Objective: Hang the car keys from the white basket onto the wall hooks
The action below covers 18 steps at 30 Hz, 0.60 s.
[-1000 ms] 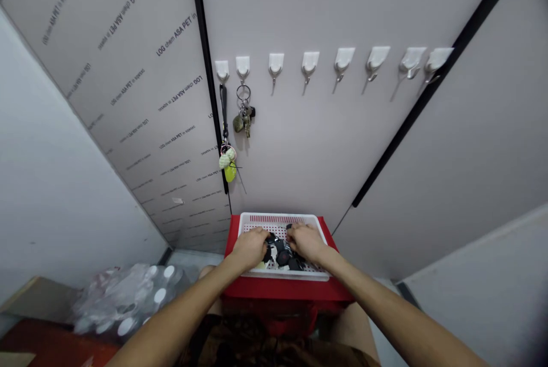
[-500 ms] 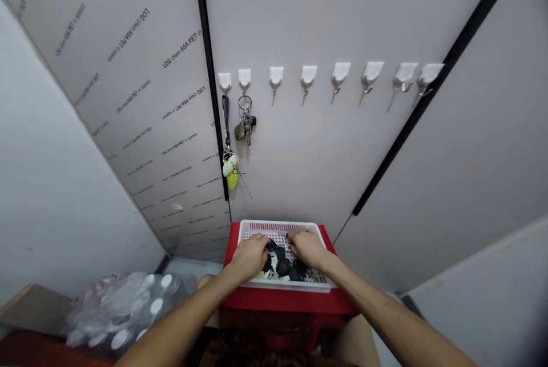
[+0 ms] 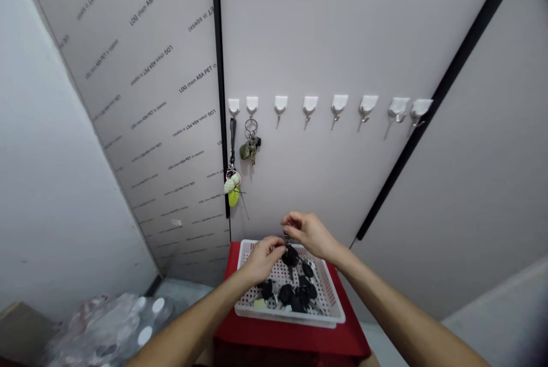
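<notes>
Above the back of a white plastic basket [image 3: 291, 317], my right hand [image 3: 311, 234] pinches the top of a bunch of keys with black heads [image 3: 290, 255], which hangs down over the basket. My left hand [image 3: 262, 259] is closed, with thumb and fingertips on the left side of the same bunch. Its exact grip is partly hidden. Inside the basket lie several more black-headed keys [image 3: 285, 294] and a small pale yellow piece [image 3: 259, 303], mostly toward the near side.
The basket stands on a red-covered surface [image 3: 295, 337]. Several white hooks [image 3: 310, 105] line the panel ahead. From the two leftmost hang a black strap with green charms [image 3: 233, 181] and a ringed key bunch [image 3: 251, 147]. Plastic-wrapped bottles [image 3: 145, 334] lie at lower left.
Both hands have come up from among the keys, the right one higher, lifting a bunch out of the pile. The view has shifted, so hooks and basket appear lower.
</notes>
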Each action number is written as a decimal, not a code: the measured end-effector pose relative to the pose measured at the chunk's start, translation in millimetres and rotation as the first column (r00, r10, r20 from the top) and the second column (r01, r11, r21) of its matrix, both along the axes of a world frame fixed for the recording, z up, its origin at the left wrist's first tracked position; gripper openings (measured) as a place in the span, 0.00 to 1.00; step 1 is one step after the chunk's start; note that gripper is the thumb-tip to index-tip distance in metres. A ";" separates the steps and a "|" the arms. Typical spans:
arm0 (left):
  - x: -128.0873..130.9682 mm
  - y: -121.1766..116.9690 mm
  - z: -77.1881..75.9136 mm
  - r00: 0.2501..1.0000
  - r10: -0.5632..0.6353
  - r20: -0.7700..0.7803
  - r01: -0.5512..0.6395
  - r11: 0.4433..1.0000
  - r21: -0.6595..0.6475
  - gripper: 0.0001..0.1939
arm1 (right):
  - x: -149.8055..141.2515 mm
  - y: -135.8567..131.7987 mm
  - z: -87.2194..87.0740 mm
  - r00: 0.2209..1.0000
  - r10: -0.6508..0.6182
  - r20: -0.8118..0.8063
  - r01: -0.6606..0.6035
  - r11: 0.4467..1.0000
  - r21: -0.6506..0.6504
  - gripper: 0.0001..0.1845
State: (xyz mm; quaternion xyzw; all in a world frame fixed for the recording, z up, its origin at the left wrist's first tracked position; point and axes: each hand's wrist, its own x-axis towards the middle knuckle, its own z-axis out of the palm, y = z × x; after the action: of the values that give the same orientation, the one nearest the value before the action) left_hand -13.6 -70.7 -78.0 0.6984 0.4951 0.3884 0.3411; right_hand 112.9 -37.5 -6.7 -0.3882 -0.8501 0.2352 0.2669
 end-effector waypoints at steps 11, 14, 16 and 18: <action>-13.9 36.9 90.2 0.931 0.112 0.347 -0.138 0.989 0.053 0.10 | -37.1 34.6 59.4 0.813 -0.065 -0.579 -0.005 0.993 -0.118 0.12; -11.6 41.8 117.8 0.921 0.121 0.369 -0.177 0.976 0.123 0.10 | -46.0 41.3 85.3 0.779 -0.060 -0.624 0.074 0.997 -0.005 0.08; -11.3 47.9 134.3 0.903 0.123 0.412 -0.204 0.966 0.158 0.09 | -49.8 46.8 103.1 0.745 -0.050 -0.665 0.129 0.989 0.070 0.07; -12.2 56.2 148.8 0.884 0.131 0.449 -0.233 0.956 0.180 0.08 | -52.6 53.8 119.3 0.705 -0.034 -0.708 0.152 0.983 0.104 0.08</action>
State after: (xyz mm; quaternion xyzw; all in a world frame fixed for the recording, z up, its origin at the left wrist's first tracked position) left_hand -25.7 -14.5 70.8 0.5794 0.4226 0.6185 0.3213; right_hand 60.3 16.4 112.6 -0.2902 -0.6792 0.2848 0.6110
